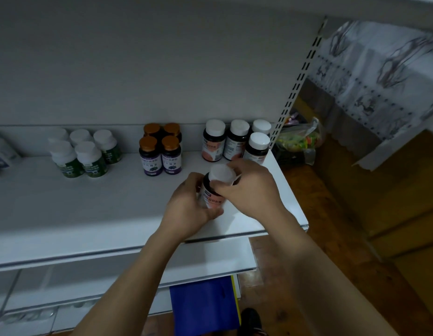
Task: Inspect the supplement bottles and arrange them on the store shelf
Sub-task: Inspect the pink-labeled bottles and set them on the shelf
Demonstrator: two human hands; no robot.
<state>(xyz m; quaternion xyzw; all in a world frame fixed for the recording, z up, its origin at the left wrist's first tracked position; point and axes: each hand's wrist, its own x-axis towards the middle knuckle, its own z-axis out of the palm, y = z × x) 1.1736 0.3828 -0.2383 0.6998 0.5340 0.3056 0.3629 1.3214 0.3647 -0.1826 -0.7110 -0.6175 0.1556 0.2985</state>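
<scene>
You hold the dark supplement bottle, with its round white cap and salmon-pink label, between both hands over the front right part of the flat white shelf. Your left hand comes in from 8 o'clock of the bottle and wraps its body, with the fingers curled behind it and the thumb under the label's lower edge. Your right hand comes in from 4 o'clock and closes on the neck and cap, with the thumb across the front and the fingers curled round the far side. The bottle is tilted, its cap leaning toward 1 o'clock. Your left palm hides its base, so I cannot tell whether it touches the shelf or hangs just above it. At 12 to 1 o'clock, at the shelf's back, four matching white-capped dark bottles stand upright in a tight cluster, the nearest just beyond your right knuckles. At 11 o'clock, four orange-capped bottles with purple labels stand two by two. At 10 o'clock, well apart from your hands, five white bottles with green labels stand grouped. At 2 o'clock, past the shelf's right end and the slotted white upright, lies a clear plastic bag of colourful contents. At 6 o'clock, below the shelves, a blue sheet and a black shoe are on the brown wooden floor.
</scene>
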